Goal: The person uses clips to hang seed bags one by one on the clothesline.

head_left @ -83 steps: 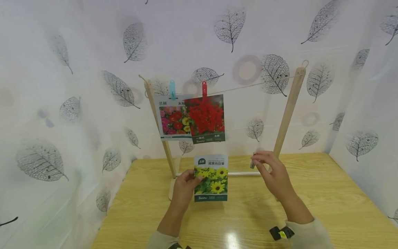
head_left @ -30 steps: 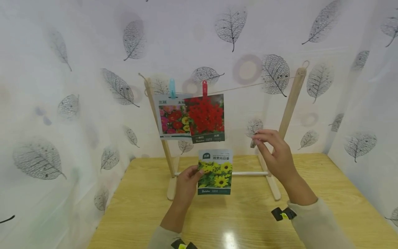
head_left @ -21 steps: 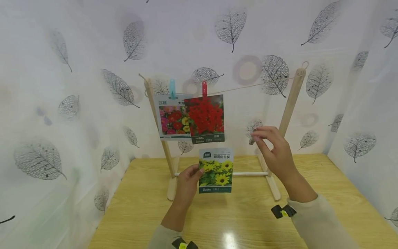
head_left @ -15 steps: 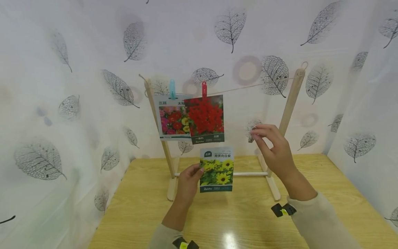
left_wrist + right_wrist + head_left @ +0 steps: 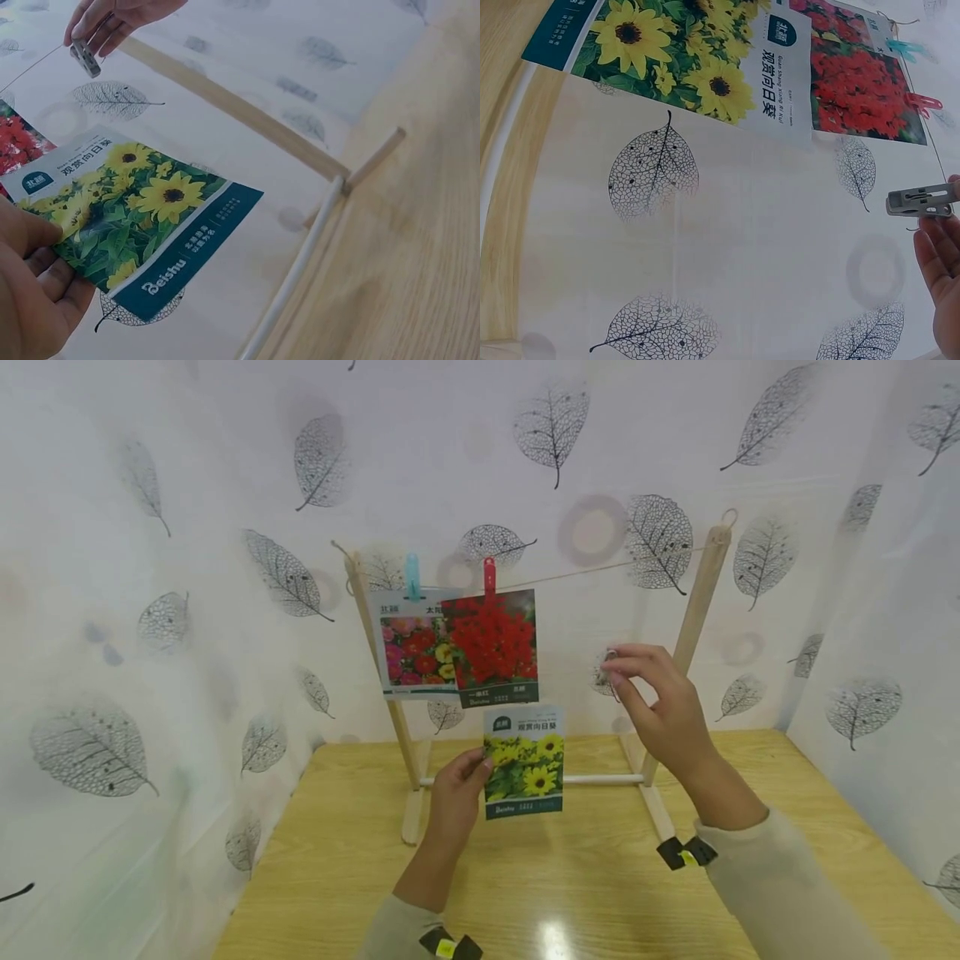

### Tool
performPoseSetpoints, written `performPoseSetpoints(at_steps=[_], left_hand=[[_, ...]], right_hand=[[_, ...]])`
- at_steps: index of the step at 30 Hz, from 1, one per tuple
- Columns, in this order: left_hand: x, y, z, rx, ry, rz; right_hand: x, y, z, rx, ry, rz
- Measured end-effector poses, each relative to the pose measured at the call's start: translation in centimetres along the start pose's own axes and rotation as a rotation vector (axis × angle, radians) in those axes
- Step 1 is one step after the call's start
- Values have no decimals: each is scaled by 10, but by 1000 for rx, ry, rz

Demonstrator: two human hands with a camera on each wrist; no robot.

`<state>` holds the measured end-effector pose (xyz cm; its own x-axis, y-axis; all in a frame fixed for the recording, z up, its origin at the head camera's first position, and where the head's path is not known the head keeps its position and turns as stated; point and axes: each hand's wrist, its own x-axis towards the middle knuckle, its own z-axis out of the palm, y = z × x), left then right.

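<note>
My left hand (image 5: 456, 789) pinches the left edge of a seed packet (image 5: 523, 764) with yellow sunflowers and a green bottom band, upright in the air. In my right hand (image 5: 667, 710), thumb and fingertips pinch a small grey clothespin (image 5: 919, 201), held right of the packet and below the string (image 5: 592, 572). Two more packets hang on that string: one with mixed flowers (image 5: 414, 652) by a light blue clothespin (image 5: 412, 575), one with red flowers (image 5: 495, 639) by a red clothespin (image 5: 490, 574). The red-flower packet overlaps the mixed one.
The string runs between two wooden posts (image 5: 701, 589) with flat feet, joined low down by a white rod (image 5: 603, 779). All this stands on a wood-grain table (image 5: 585, 885). Behind and at both sides hangs pale leaf-print cloth (image 5: 450, 452).
Both hands have risen, the right one more, carrying the grey clothespin up toward the string. The sunflower packet has moved up and slightly right. The hanging packets stay in place.
</note>
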<state>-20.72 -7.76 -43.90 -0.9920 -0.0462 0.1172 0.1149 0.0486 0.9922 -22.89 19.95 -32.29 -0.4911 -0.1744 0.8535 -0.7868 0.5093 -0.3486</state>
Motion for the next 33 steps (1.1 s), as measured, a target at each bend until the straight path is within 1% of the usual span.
performPoseSetpoints(at_steps=[5, 8, 12, 19, 26, 30, 33], left_hand=[[0, -1, 2, -2, 15, -11], [0, -1, 3, -15, 21, 3], [0, 2, 5, -26, 29, 19], [0, 8, 9, -62, 45, 12], [1, 12, 13, -59, 72, 22], [2, 15, 15, -57, 87, 18], [4, 17, 17, -66, 84, 20]], right_hand=[[2, 1, 0, -7, 4, -15], [4, 0, 1, -5, 11, -33], [9, -2, 0, -12, 14, -55], [19, -12, -1, -7, 48, -70], [25, -15, -6, -40, 19, -79], [28, -17, -7, -42, 28, -99], [30, -18, -6, -32, 38, -114]])
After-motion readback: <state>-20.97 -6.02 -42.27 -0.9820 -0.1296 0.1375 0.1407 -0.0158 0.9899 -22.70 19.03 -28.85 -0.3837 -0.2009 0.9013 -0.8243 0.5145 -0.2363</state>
